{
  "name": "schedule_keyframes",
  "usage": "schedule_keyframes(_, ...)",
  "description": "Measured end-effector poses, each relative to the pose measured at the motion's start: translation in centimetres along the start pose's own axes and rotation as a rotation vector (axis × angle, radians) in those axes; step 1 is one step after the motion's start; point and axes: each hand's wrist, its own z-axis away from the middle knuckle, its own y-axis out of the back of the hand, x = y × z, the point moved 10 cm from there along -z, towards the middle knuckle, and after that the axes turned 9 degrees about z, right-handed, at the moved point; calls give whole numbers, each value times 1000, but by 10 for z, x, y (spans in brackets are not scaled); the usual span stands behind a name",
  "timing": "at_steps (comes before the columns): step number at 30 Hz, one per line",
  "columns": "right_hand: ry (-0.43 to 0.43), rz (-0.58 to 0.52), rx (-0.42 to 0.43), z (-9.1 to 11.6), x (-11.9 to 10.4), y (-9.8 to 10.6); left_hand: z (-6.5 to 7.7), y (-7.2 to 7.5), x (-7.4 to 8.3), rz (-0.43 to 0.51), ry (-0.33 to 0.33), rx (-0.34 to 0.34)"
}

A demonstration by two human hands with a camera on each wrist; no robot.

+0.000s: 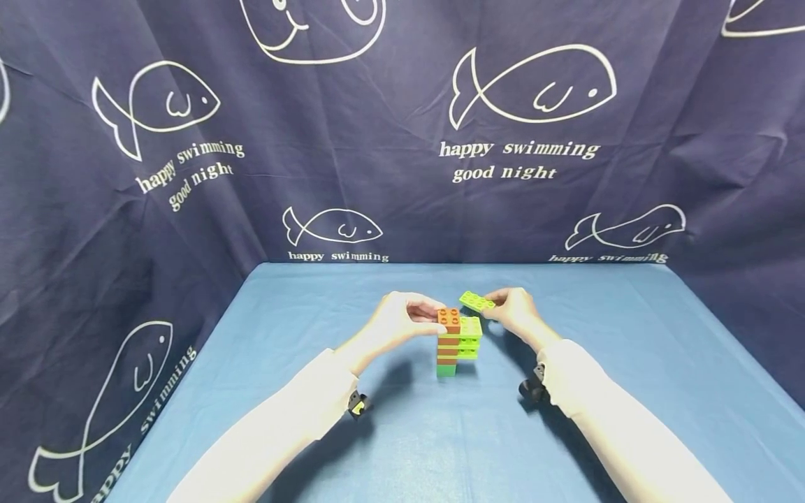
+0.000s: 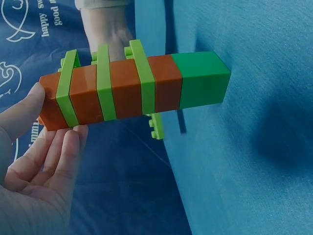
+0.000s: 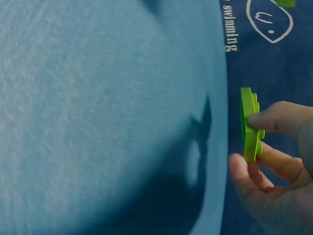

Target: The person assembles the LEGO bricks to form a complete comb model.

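Observation:
A tower [image 1: 447, 353] of brown-orange toy bricks layered with lime green plates stands upright on a green brick [image 2: 203, 81]. My left hand [image 1: 405, 314] grips the tower's top brown brick [image 2: 53, 103], its thumb on one side and fingers on the other. The lime plates [image 1: 469, 342] jut out from the tower to the right. Behind and right of the tower, my right hand [image 1: 516, 311] pinches a loose lime green studded plate [image 3: 251, 125] between thumb and fingers. That plate [image 1: 476, 302] is held above the table, apart from the tower.
A blue cloth-covered table [image 1: 302, 314] lies under both arms. Behind it hangs a dark blue curtain [image 1: 402, 175] printed with white fish and lettering. A dark wrist device [image 1: 533, 388] sits at the right cuff, another [image 1: 357, 403] at the left.

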Motion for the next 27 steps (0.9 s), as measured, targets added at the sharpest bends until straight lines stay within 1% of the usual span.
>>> schedule_keyframes(6, 121, -57, 6, 4, -14, 13, 0, -2, -1, 15, 5, -13)
schedule_keyframes(9, 165, -72, 12, 8, -23, 20, 0, -3, 0, 6, -8, -22)
schedule_keyframes(12, 212, -105, 4, 13, -34, 28, 0, -4, 0, 28, -15, -29)
schedule_keyframes(15, 249, -138, -18, 21, -48, 36, 0, -5, -1, 70, -16, -40)
schedule_keyframes(18, 286, -139, -30, 31, -62, 44, 0, -5, -2, 93, -12, -41)
schedule_keyframes(23, 344, -138, -34, 45, -80, 54, 1, -4, -3, 102, -11, -45)
schedule_keyframes(27, 384, -176, -45, 54, -89, 58, 2, -3, -3, 109, -9, -54)
